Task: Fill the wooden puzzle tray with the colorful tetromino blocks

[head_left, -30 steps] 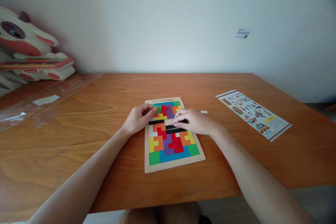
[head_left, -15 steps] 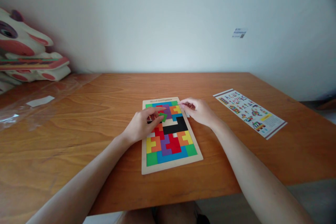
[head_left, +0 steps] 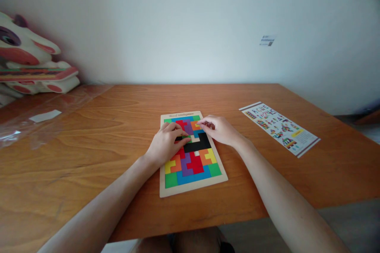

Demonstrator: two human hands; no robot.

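Your two bare forearms reach in from the near edge of the wooden surface [head_left: 118, 134] toward a puzzle board [head_left: 191, 184], a pale wooden tray packed with coloured block pieces that lies straight ahead of you, its long side running from 6 to 12 o'clock. Your left hand [head_left: 166, 144] rests on the board's left half, its fingers [head_left: 182, 139] curled down and pinched lightly on a small green piece [head_left: 187, 137] near the middle of the tray; how firm the hold is cannot be told. Just at 3 o'clock of those fingertips lies a black piece [head_left: 199, 144], flat in the tray and touching neither hand. Your right hand [head_left: 219, 130] sits at the board's upper right edge, its fingers bent close together with the tips on the coloured pieces there; whether they hold anything cannot be told. At 2 o'clock of the board, well apart, a printed pattern sheet [head_left: 279, 128] lies flat. At 10 o'clock a clear plastic wrapper [head_left: 44, 120] is spread out, and beyond it a plush toy [head_left: 26, 63] sits against the white wall [head_left: 178, 23].
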